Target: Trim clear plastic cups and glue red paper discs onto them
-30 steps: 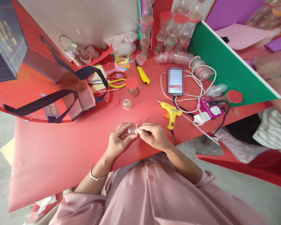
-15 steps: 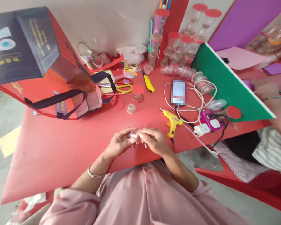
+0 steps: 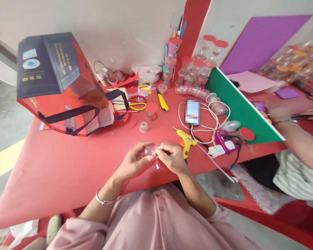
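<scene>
My left hand (image 3: 134, 160) is closed around a small clear plastic cup (image 3: 147, 151), held just above the near edge of the red table (image 3: 67, 166). My right hand (image 3: 171, 158) meets it from the right, its fingers pinched on a thin pale strip (image 3: 157, 160) at the cup's rim. Both hands touch the cup. A yellow glue gun (image 3: 185, 141) lies just right of my right hand.
A red and navy bag (image 3: 57, 80) lies at the left. Scissors (image 3: 135, 102), a yellow cutter (image 3: 162, 102), a phone (image 3: 192, 111) with white cables and stacked clear cups (image 3: 193, 67) fill the far side. A green board (image 3: 240, 107) stands at the right, with another person's arm (image 3: 294, 139) beyond.
The view has tilted up, showing more of the wall and the bag. My hands stay together on the cup, my right fingers shifting along its rim.
</scene>
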`<state>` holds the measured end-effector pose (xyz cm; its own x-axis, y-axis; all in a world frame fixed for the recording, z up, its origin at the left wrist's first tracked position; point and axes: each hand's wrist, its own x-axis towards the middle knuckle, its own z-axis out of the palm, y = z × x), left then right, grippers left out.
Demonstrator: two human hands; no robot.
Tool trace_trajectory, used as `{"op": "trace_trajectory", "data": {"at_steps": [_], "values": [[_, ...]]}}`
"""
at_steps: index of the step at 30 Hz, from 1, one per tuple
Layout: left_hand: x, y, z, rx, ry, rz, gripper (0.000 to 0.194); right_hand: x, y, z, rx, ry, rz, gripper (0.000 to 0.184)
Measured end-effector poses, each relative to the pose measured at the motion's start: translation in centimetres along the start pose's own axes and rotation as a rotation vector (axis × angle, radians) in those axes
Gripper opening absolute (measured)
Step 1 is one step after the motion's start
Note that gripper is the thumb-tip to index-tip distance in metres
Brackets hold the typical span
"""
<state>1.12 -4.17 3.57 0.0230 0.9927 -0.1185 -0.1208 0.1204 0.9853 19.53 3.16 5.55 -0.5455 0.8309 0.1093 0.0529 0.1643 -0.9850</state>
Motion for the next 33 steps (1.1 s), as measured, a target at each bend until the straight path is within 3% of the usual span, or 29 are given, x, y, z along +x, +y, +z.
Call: {"op": "trace_trajectory", "data": {"at_steps": [4,8,20,28,33], "values": [[1.4,-0.1,1.2,-0.08,-0.017,0.077,0.055,0.1,-0.4,-0.2,-0.02,0.053,-0.018,0.019],[2.5,-0.9,1.7,-0.261,-0.08,0.031,0.046,0.2,-0.5,-0.4,-0.047,0.112,-0.028,0.017],[1.9,-1.6,1.4,-0.493,-0.083,-0.038,0.039,0.8,0.3,0.6,-0.032,0.063,0.012,0.021],[1.7,-1.7,0.9,-0.327,-0.002,0.025,0.043,0.6,0.1,0.0,-0.064,-0.033,0.082,0.029],[1.7,-1.1,0.7,0.001,0.057,0.145,0.044,0.4,0.0,-0.4,-0.144,-0.043,0.075,0.033]]}}
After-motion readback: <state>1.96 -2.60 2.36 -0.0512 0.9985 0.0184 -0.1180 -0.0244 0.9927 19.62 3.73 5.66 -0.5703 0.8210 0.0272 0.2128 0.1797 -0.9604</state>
